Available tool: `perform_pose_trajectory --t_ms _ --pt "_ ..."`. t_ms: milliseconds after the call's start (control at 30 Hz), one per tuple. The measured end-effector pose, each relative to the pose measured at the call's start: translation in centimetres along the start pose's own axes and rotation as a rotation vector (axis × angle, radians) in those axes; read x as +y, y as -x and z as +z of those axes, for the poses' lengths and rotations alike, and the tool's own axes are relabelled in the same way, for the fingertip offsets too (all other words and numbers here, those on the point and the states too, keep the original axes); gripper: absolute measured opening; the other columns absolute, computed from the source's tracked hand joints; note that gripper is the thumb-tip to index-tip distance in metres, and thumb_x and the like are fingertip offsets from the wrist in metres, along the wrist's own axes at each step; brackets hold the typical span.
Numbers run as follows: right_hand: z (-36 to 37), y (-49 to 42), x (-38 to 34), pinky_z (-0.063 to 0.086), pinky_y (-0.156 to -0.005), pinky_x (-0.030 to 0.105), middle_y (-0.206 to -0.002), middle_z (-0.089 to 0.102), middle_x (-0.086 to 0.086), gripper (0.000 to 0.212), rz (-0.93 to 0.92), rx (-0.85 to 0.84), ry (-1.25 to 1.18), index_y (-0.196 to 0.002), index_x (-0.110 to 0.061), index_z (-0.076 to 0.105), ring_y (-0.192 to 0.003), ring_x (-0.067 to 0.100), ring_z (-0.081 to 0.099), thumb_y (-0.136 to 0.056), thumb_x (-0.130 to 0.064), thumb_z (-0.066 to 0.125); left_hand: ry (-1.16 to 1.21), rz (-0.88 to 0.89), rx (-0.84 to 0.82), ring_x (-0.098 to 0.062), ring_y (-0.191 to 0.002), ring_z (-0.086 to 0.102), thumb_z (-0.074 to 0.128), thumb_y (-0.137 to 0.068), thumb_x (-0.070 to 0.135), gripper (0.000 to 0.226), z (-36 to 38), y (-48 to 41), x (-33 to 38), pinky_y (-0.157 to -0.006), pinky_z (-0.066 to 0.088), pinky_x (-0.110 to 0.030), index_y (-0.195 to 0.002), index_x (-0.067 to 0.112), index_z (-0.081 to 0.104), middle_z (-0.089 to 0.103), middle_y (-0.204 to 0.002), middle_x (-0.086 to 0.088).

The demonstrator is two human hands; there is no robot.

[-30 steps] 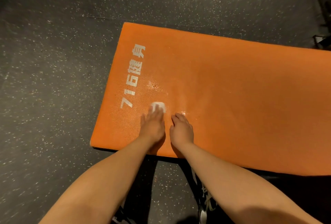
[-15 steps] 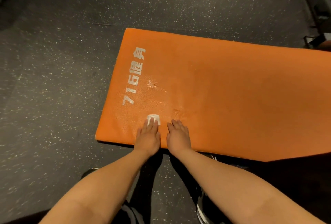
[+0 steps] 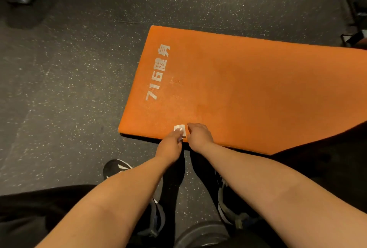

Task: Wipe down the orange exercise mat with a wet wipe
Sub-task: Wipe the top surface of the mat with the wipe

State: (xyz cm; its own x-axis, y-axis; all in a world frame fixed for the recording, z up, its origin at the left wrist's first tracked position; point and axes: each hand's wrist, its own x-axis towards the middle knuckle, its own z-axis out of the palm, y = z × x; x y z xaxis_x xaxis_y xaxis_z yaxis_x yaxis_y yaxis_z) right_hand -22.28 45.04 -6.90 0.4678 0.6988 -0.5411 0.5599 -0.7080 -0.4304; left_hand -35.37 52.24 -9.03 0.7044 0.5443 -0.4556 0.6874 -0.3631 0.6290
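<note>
On dark speckled floor point(image 3: 59, 79), orange mat point(image 3: 248, 89), white lettering point(image 3: 157, 72), wipe point(image 3: 179, 128) near edge.

Orange mat point(image 3: 248, 93): matt, finely grained foam-like skin, white lettering point(image 3: 157, 72) worn. Wet wipe point(image 3: 180, 128): thin white cloth-like sheet. Floor point(image 3: 65, 81): dark speckled rubbery surface.
</note>
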Motion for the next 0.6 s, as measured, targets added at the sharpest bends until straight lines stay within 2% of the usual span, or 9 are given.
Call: perform_pose_trajectory --t_ms 100,200,267,333,400,467,600 --pt "-0.1 0.5 -0.4 0.038 -0.108 0.038 -0.146 0.050 0.013 0.045 -0.021 0.003 -0.087 -0.148 -0.016 0.045 -0.136 0.034 0.041 -0.103 -0.020 0.048 0.054 -0.016 0.053 -0.026 -0.125 0.056 0.051 -0.100 0.010 0.042 -0.3 -0.2 1.5 -0.101 0.042 -0.031 -0.142 0.014 0.054 0.058 -0.140 -0.008" --pt "-0.5 1.0 -0.1 0.035 -0.115 0.035 -0.156 0.039 0.010 0.056 0.049 0.022 -0.272 -0.158 -0.018 0.033 -0.140 0.029 0.041 -0.104 -0.015 0.046 0.142 -0.050 0.092 -0.020 -0.117 0.060 0.052 -0.102 0.013 0.032 -1.0 -0.4 2.7 -0.092 0.044 -0.026 -0.132 0.016 0.061 0.065 -0.130 -0.004" --pt "-0.9 1.3 0.1 0.035 -0.113 0.032 -0.156 0.042 0.009 0.053 0.084 0.047 -0.382 -0.156 -0.018 0.036 -0.140 0.027 0.043 -0.105 -0.017 0.047 0.185 -0.066 0.119 -0.018 -0.108 0.062 0.052 -0.103 0.017 0.025 -1.4 -0.2 3.4 -0.084 0.043 -0.025 -0.125 0.018 0.063 0.068 -0.118 -0.001" --pt "-1.3 1.6 0.1 0.041 -0.104 0.030 -0.145 0.054 0.009 0.043 0.094 0.069 -0.433 -0.147 -0.018 0.049 -0.130 0.027 0.052 -0.104 -0.018 0.050 0.231 -0.070 0.139 -0.017 -0.100 0.062 0.052 -0.104 0.026 0.018 -1.7 -0.2 4.1 -0.078 0.043 -0.027 -0.116 0.019 0.064 0.067 -0.108 0.001" --pt "-1.2 1.8 0.0 0.045 -0.092 0.031 -0.126 0.063 0.008 0.024 0.104 0.096 -0.481 -0.126 -0.016 0.061 -0.115 0.025 0.058 -0.103 -0.019 0.052 0.269 -0.080 0.141 -0.016 -0.097 0.061 0.053 -0.103 0.033 0.020 -1.8 -0.3 4.7 -0.074 0.044 -0.029 -0.111 0.019 0.064 0.066 -0.104 0.002" --pt "-1.0 2.3 -0.2 0.042 -0.082 0.030 -0.115 0.063 0.005 0.010 0.145 0.120 -0.579 -0.109 -0.017 0.060 -0.103 0.021 0.057 -0.103 -0.021 0.053 0.276 -0.089 0.149 -0.017 -0.094 0.061 0.053 -0.103 0.035 0.022 -1.7 -0.2 5.1 -0.067 0.042 -0.027 -0.106 0.016 0.064 0.066 -0.100 0.001" --pt "-0.9 2.8 -0.4 0.034 -0.057 0.028 -0.102 0.061 0.004 0.006 0.204 0.173 -0.675 -0.101 -0.019 0.053 -0.079 0.016 0.052 -0.103 -0.024 0.053 0.254 -0.111 0.165 -0.021 -0.092 0.061 0.051 -0.103 0.029 0.019 -1.6 -0.3 5.7 -0.068 0.041 -0.030 -0.104 0.014 0.062 0.068 -0.103 -0.005"
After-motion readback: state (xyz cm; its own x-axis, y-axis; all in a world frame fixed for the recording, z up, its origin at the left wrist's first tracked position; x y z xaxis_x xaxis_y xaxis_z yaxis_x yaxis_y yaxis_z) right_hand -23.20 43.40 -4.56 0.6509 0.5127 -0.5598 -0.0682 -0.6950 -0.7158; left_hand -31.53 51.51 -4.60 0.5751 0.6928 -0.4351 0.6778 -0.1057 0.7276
